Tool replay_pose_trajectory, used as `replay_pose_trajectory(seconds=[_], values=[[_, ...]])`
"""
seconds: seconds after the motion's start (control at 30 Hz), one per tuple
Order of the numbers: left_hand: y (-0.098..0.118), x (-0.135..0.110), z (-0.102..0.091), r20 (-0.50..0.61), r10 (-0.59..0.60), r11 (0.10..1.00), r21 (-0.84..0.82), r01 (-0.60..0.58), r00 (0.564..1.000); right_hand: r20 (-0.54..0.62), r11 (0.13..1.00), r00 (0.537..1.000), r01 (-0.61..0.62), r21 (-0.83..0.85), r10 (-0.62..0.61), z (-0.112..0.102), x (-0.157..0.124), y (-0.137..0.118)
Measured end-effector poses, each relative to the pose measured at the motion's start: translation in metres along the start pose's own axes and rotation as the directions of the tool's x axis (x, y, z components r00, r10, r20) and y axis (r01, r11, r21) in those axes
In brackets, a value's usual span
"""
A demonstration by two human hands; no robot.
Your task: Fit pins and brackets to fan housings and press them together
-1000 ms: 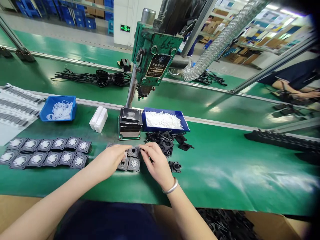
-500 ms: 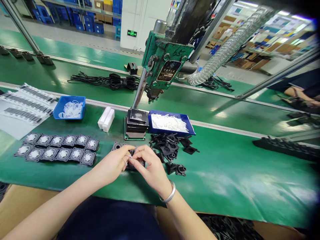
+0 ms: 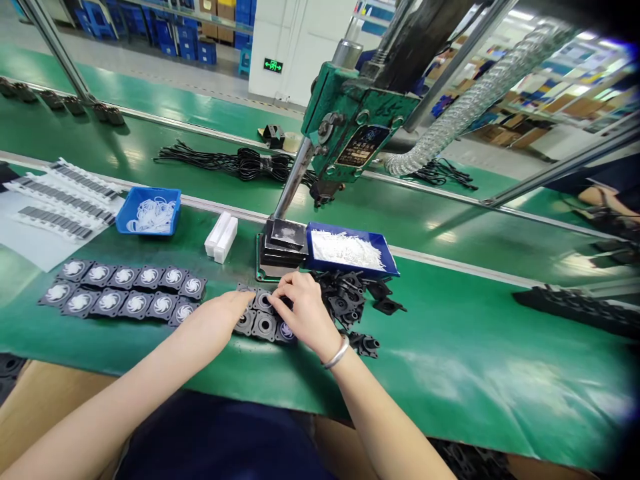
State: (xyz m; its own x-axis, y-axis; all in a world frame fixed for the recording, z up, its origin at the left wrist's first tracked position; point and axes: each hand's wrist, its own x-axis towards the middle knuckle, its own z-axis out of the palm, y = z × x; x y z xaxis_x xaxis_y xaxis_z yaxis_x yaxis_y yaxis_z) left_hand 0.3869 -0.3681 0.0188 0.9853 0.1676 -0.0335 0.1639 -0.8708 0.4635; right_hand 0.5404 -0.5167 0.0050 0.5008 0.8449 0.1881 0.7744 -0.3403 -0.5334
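My left hand (image 3: 223,315) lies on the green belt with its fingers stretched out, the tips touching the left edge of a small cluster of black square parts (image 3: 261,325). My right hand (image 3: 301,303), a silver bangle on its wrist, is curled over the cluster's far side. Its fingertips pinch one black square part (image 3: 265,301) that rests among the others. A loose pile of black parts (image 3: 353,297) lies just right of my right hand. Left of my left hand, two rows of black parts with white swirl centres (image 3: 125,293) are laid out.
A green press (image 3: 353,130) stands behind the hands on its base block (image 3: 284,241). Beside it are a blue tray of white strips (image 3: 350,251), white blocks (image 3: 221,237) and a blue tray of white rings (image 3: 148,212). Black cables (image 3: 235,163) lie further back. Another person's arm (image 3: 607,197) shows far right.
Both hands came together over the cluster, then parted. My right hand now reaches to the far side of the cluster and my left has flattened out. The view has shifted slightly.
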Motion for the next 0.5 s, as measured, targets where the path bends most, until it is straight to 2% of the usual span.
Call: replay_pose_trajectory(seconds=[0.13, 0.2, 0.3, 0.5], values=[[0.015, 0.008, -0.004, 0.163, 0.061, 0.94, 0.322, -0.111, 0.985, -0.052, 0.996, 0.998, 0.031, -0.087, -0.035, -0.001, -0.003, -0.004], [0.021, 0.01, -0.005, 0.182, 0.078, 0.894, 0.423, -0.149, 0.98, -0.087, 0.993, 0.994, 0.054, -0.104, -0.063, -0.002, -0.008, -0.005], [0.025, 0.009, -0.006, 0.15, 0.098, 0.857, 0.491, -0.16, 0.984, -0.108, 0.992, 0.991, 0.071, -0.108, -0.082, -0.001, -0.015, -0.004], [0.027, 0.0, -0.005, 0.108, 0.142, 0.848, 0.5, -0.177, 0.984, -0.114, 0.998, 0.991, 0.064, -0.028, -0.067, -0.001, -0.008, -0.002]])
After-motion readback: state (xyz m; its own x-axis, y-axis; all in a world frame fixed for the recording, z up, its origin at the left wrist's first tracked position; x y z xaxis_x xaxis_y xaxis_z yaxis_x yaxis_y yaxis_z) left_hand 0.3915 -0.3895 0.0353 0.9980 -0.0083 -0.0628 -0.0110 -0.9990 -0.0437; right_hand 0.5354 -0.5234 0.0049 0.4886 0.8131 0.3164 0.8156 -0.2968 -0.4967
